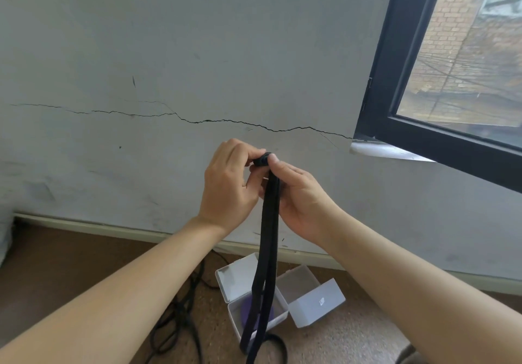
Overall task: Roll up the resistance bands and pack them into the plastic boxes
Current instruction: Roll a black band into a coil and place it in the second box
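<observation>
My left hand (228, 186) and right hand (299, 200) pinch the black band (268, 239) at its rolled end; plastic boxes (316, 304) lie well below my fingers.

2 plast. boxes (234, 317) (298, 280), 2 hands (226, 183) (299, 197)

The black band (267, 236) I hold looks like flat rubber, dull and smooth, not shiny. The left box (236, 317) and the right box (299, 281) are smooth, milky plastic, a bit see-through, and the floor (353, 335) under them is brown, speckled and rough like cork. The wall (169, 39) is dull grey paint with a long crack, the window frame (375, 95) is smooth and black, the glass (466, 67) is shiny, and the bricks (457, 10) outside look rough.
</observation>
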A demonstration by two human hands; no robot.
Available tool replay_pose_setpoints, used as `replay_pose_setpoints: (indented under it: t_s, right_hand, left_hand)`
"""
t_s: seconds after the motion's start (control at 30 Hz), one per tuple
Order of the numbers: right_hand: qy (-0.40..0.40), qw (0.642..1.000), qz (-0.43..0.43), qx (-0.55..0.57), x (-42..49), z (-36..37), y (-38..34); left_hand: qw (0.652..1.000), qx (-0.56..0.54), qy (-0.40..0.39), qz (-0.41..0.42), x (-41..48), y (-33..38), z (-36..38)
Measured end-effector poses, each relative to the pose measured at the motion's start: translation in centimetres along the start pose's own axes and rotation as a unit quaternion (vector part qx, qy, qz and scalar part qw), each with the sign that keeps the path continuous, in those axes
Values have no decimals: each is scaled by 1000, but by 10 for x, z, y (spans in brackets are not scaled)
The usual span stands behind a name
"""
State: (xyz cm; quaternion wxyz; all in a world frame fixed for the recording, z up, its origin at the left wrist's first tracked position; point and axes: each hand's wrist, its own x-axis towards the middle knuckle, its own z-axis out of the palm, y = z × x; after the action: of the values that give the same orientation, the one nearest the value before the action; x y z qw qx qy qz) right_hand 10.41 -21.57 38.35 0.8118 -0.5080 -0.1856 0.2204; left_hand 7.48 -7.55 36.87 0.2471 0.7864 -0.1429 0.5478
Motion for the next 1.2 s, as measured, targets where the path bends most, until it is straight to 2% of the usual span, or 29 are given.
replay_pose_setpoints:
  t_s: [0.07, 0.27, 0.33, 0.4, 0.5, 0.6, 0.67, 0.83, 0.97, 1.2]
  right_hand:
    - [10, 1000, -17, -23, -1, 1, -1]
    - [-42, 998, -29, -38, 2, -5, -5]
    - [-39, 991, -49, -116, 7, -13, -9]
    - [-33, 978, -58, -199, 9, -23, -14]
    - [-67, 946, -45, -314, 9, -35, -21]
    - [-105, 915, -13, -388, 10, -45, -26]
    - [-119, 918, 7, -379, 10, -49, -27]
    - [-124, 967, 46, -216, 9, -48, -26]
    - [-141, 980, 70, -118, 8, -47, -25]
    - [-118, 980, 25, -157, 6, -50, -23]
  left_hand:
    - [1000, 2, 12, 3, -1, 0, 0]
    - [1000, -15, 8, -7, -2, 2, -1]
    - [997, -42, -33, -49, 0, 1, -2]
    - [992, -54, -97, -57, 2, -3, -5]
    - [976, -53, -210, 2, 5, -14, -10]
    - [964, -60, -256, 29, 3, -17, -12]
    - [966, -58, -251, 37, 0, -14, -10]
    - [979, -19, -187, 74, 1, -7, -10]
    - [987, 0, -142, 69, 0, -4, -7]
    - [991, -20, -132, 33, 1, -6, -10]
